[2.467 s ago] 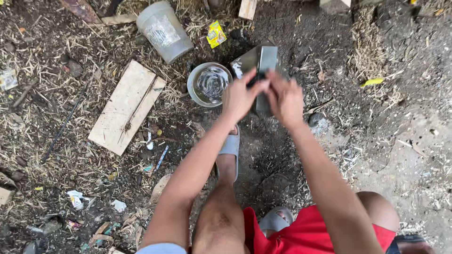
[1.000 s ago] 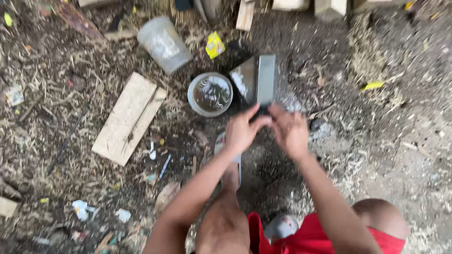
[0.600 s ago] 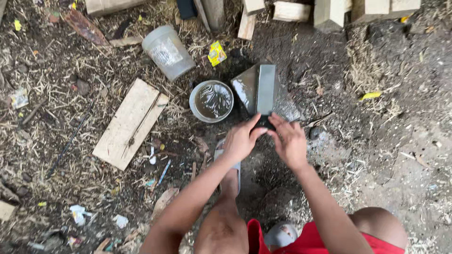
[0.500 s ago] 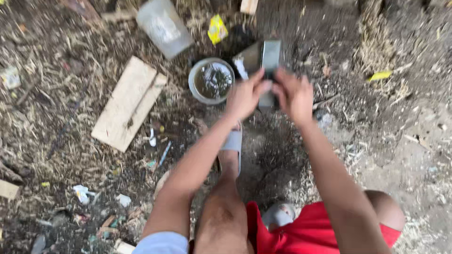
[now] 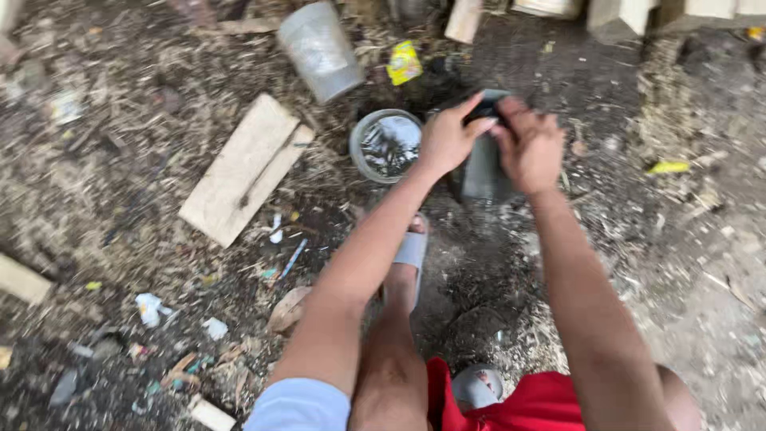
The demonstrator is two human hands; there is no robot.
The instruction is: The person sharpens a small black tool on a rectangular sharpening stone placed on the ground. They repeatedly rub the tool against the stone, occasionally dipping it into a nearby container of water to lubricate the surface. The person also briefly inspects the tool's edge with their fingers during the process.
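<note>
Head view: both hands press dark object onto grey stone.

The ground is dark earth strewn with wood chips, straw and small scraps of litter. A pale flat board lies on it, angled. Beyond the board a grey bucket lies tipped on its side, with a yellow wrapper near it. A round bowl of water sits just beside a grey rectangular stone. Cut wooden blocks line the far edge.
</note>
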